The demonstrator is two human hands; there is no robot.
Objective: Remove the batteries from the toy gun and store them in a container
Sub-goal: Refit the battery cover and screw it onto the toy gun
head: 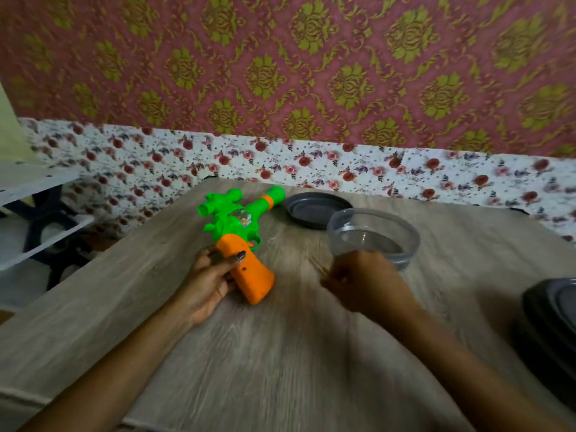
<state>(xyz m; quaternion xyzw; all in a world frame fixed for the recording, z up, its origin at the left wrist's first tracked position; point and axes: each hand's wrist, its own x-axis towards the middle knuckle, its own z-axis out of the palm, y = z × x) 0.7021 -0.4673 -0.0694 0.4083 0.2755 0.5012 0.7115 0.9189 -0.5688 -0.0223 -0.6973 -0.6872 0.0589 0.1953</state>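
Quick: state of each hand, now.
Left hand: holding the toy gun by its orange grip.
Right hand: blurred near the clear container; cannot be told.

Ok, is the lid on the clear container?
No, the clear container is open; a dark lid lies on the table beside it.

The left hand (209,283) grips the toy gun (238,227).
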